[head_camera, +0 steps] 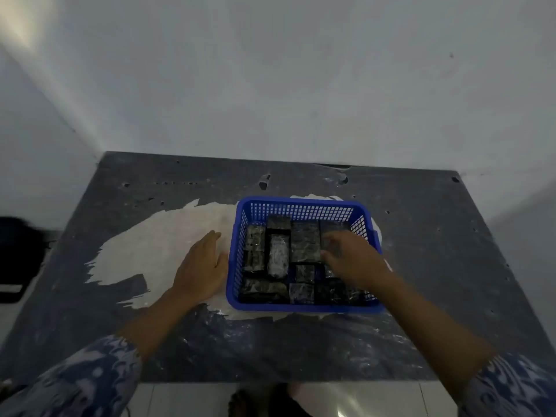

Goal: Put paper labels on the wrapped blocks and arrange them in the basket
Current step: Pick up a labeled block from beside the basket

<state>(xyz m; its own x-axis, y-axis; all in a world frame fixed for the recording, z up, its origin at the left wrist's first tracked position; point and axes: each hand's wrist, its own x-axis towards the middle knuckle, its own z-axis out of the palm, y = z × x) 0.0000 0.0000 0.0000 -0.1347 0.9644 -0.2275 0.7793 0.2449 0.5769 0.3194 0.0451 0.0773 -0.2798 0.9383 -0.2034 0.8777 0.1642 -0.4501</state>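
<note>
A: Nearest the cam, bottom edge: two patterned blue sleeves [90,383], forearms running up to the table [451,236]. What's the status?

B: Late stage, I'd say. Blue basket [301,203] sits mid-table on a pale worn patch, and its floor is nearly covered w/ wrapped blocks [305,245], dark, in shiny film, lying flat side by side. No loose blocks on the table outside it that I can see.

A: Labels?

B: Can't confirm. One block [278,255] left of centre looks paler on top, maybe paper, maybe glare. Rest too dark and blurry to tell. No spare labels visible on the table either.

A: Hands?

B: Left hand [201,266] is flat on the table, palm down, fingers loosely together, just beside the basket's left wall, prob touching it, steadying. Holds nothing.

A: And the other?

B: Right hand [352,257] is inside the basket, right side, over the blocks there. Fingers spread and bent down, tips on or right at a block top. Blurred, so whether it grips one or just nudges it: can't tell.

A: So what's left?

B: My guess: final tidying of the right-hand row, plus any labels not on yet.
</note>
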